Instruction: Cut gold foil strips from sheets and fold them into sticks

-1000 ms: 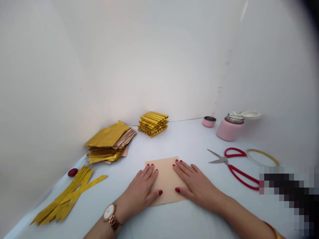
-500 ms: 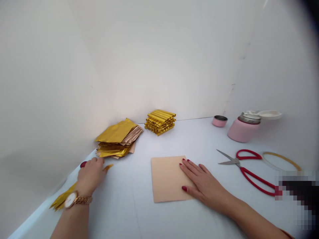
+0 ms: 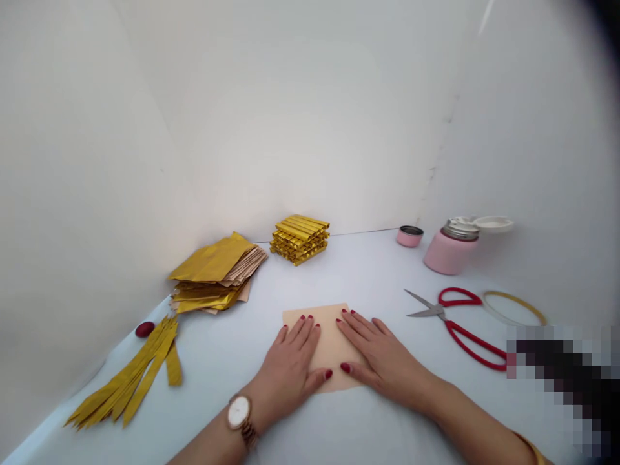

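Observation:
A square sheet of tan paper (image 3: 330,349) lies flat on the table before me. My left hand (image 3: 293,361), with a watch on its wrist, rests flat on the sheet's left side, fingers stretched out. On the right side lies my right hand (image 3: 380,352), also flat, its fingers apart. The two thumbs point at each other across the middle of the paper. To the left, a fan of gold paper strips (image 3: 138,374) lies loose beside a small dark red object (image 3: 144,329).
A stack of gold and tan sheets (image 3: 213,265) stands back left, with a pile of rolled gold paper sticks (image 3: 299,239) behind. Red-handled scissors (image 3: 440,311) lie partly spread at right, near a ring of tape (image 3: 516,302), a pink bottle (image 3: 450,252) and its pink cap (image 3: 409,236).
My left hand has come from the gold strips at the left to lie on the tan sheet. The strips are now uncovered. My right hand has stayed on the sheet.

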`<state>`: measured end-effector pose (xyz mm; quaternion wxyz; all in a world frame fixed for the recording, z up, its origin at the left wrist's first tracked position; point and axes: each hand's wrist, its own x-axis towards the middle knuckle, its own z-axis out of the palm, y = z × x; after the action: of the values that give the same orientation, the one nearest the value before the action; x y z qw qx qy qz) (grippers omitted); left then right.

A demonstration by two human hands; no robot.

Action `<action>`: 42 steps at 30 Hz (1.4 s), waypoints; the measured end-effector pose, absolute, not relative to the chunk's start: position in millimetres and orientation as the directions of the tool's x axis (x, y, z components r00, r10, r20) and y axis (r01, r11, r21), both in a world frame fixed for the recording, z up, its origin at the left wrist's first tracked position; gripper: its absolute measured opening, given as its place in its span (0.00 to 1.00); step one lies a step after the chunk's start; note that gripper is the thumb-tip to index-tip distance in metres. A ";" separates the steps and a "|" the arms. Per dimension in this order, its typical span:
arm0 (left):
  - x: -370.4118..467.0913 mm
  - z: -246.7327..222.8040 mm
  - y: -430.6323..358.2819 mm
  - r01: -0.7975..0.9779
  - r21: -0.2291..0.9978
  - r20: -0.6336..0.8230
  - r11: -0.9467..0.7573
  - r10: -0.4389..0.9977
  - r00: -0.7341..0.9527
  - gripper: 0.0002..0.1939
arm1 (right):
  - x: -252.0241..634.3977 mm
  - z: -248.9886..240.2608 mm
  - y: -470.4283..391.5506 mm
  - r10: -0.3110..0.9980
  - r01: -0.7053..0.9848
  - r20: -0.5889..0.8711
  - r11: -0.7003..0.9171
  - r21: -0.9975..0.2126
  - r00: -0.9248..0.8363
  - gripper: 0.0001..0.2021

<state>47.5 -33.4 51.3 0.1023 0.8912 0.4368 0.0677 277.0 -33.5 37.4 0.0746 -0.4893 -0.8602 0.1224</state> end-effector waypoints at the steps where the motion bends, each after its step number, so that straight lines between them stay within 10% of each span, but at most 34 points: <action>1: 50.9 49.4 -35.0 0.764 0.251 -0.009 -0.595 0.787 0.616 0.35 | 277.9 37.1 -32.5 0.867 0.831 0.013 0.481 -0.281 -0.498 0.32; 17: 25.1 48.7 -13.5 0.900 0.137 0.076 -0.413 0.911 0.406 0.29 | 278.9 34.3 -9.3 0.905 0.879 0.029 0.420 -0.226 -0.425 0.33; 25: 51.5 51.9 -46.7 0.723 0.176 0.007 -0.668 0.735 0.678 0.28 | 261.6 36.7 -25.6 0.931 0.912 0.093 0.366 -0.183 -0.354 0.29; 30: 52.1 46.0 -44.5 0.754 0.162 -0.018 -0.637 0.762 0.648 0.25 | 241.3 37.7 -47.4 0.774 0.747 0.023 0.618 -0.245 -0.633 0.30; 42: 41.7 59.1 -47.0 0.730 0.251 0.104 -0.636 0.767 0.633 0.23 | 293.6 33.0 -30.1 0.901 0.882 -0.026 0.417 -0.221 -0.433 0.28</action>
<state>41.7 -47.0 59.1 0.0930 0.8987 0.4166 0.1007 293.6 -30.1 33.0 0.0484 -0.5303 -0.8404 0.1008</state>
